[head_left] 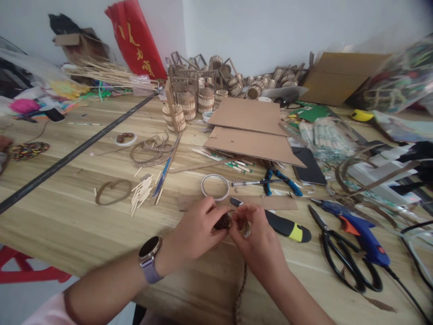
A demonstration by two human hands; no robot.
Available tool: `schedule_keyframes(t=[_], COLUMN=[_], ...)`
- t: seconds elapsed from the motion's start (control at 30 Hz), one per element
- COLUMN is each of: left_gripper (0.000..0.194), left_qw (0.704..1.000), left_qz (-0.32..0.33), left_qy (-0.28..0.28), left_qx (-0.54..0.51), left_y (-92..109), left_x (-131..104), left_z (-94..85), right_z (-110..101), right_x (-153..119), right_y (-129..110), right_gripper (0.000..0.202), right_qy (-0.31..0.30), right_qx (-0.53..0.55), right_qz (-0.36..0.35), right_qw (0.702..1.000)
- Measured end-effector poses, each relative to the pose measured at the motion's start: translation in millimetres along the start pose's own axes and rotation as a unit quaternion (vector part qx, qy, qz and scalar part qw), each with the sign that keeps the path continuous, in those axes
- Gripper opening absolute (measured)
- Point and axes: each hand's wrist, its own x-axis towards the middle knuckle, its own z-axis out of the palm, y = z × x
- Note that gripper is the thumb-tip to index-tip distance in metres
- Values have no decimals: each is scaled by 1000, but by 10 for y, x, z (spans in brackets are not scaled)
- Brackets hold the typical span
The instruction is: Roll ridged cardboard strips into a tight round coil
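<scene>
My left hand [196, 228], with a watch on its wrist, grips a small dark brown rounded piece [222, 221] between thumb and fingers. Most of that piece is covered by the fingers. Against its right side, my right hand [259, 239] is closed in a pinch. A narrow braided strip [242, 289] runs from under the right hand down past the table's front edge. Just behind the hands lie a white tape ring [215, 187] and a flat brown cardboard strip [280, 202]. A utility knife [287, 227] with a black and yellow handle rests beside the right hand.
Scissors [348, 257] and a blue glue gun [358, 230] lie at right, with pliers [281, 180] and a phone [308, 165] behind. Short sticks [142, 194] and coiled strips [152, 149] are at left. Small slatted buckets [186, 104] and cardboard sheets [250, 116] stand farther back.
</scene>
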Motion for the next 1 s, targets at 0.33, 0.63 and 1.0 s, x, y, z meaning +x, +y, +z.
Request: schedule_keyframes(t=[0.33, 0.63, 1.0], left_gripper=[55, 66, 61], left_qw=[1000, 995, 995], left_qz=[20, 27, -6], left_qy=[-13, -28, 21], left_qx=[-11, -94, -93], left_y=[-16, 20, -23], left_x=[-23, -25, -2], left_z=[-18, -73, -80], right_z=[-110, -249, -286], right_x=[93, 219, 244], right_y=[46, 283, 357], right_gripper=[15, 13, 14], right_qy=[-7, 81, 88], right_qx=[21, -71, -107], right_qz=[27, -10, -16], right_qw=[999, 994, 990])
